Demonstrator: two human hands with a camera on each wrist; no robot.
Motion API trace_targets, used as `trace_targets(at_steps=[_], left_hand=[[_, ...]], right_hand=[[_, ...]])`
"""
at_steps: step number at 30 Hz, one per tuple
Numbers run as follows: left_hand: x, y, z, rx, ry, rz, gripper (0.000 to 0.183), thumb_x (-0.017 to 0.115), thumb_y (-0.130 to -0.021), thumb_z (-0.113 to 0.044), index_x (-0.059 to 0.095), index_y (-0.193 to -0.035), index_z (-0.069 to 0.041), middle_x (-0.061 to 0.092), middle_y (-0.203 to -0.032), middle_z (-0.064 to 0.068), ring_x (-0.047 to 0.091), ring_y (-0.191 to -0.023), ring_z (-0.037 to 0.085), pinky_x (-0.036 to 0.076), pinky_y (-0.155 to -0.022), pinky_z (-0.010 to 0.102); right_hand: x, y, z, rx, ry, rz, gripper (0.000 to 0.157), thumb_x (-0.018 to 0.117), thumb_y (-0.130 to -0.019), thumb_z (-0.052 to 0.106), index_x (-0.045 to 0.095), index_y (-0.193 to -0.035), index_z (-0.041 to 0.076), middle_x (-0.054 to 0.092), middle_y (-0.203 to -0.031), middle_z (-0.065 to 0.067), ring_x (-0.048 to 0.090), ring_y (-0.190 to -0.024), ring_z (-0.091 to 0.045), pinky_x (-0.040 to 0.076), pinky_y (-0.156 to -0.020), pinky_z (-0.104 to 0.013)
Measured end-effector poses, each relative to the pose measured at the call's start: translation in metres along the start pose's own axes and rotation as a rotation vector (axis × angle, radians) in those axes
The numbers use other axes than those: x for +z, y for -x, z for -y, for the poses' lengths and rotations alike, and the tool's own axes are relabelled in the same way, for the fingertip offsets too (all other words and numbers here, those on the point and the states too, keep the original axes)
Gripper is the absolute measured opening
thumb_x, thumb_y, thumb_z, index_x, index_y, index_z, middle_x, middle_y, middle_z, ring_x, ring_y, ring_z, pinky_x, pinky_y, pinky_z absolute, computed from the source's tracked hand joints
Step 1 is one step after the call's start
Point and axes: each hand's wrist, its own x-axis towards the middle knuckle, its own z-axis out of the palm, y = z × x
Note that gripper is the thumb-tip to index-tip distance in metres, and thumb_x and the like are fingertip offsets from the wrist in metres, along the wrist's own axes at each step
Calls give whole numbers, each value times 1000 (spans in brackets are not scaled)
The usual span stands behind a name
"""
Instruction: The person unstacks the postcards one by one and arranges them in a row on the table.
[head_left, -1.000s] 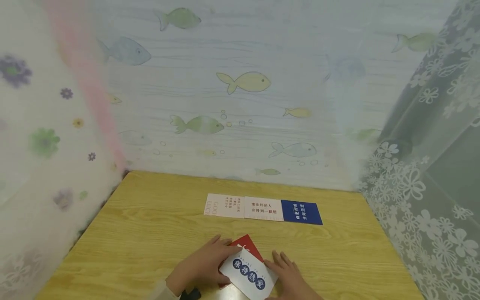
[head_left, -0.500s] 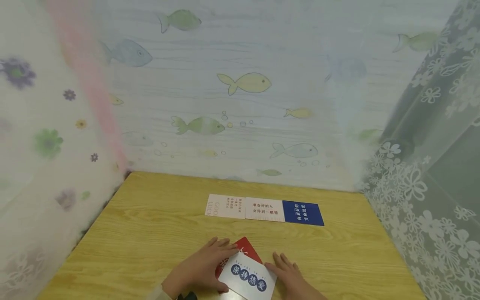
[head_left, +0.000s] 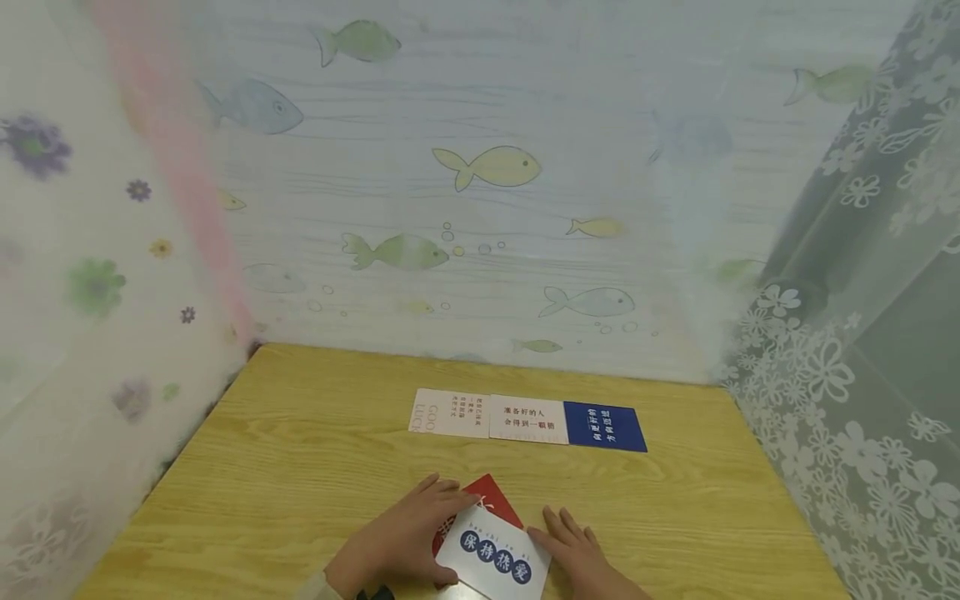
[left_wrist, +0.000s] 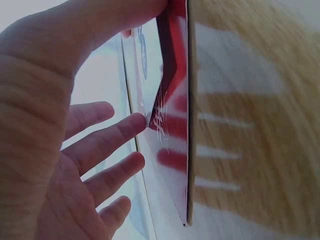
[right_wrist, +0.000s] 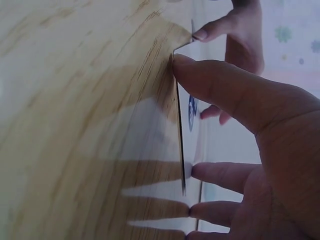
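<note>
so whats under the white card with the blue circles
A red card: its far corner and part of its left side show. The white card and left hand cover the rest; whether anything else lies there can't be told.

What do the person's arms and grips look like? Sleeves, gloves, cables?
Left grip: bare human hand, no glove, pale cream fabric sleeve cuff; a small black object shows by that wrist, too cropped to identify. Right grip: bare, no glove, no sleeve in view. No cables visible.

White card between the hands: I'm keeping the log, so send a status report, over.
Left hand and right hand touching white card. White card overlapping red card. Three-card row beyond, out of the way.
</note>
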Motion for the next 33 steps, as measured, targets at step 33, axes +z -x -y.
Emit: trace_targets(at_steps=[33], left_hand=[[2, 13, 12, -105, 24, -3, 83, 83, -69, -67, 60, -140, -29, 33, -166, 5, 21, -155, 33, 16, -126, 57]], right_hand=[[5, -3, 14, 142, 37, 0, 94, 87, -75, 47, 51, -143, -6, 36, -157, -31, 20, -145, -62, 19, -109, -82]])
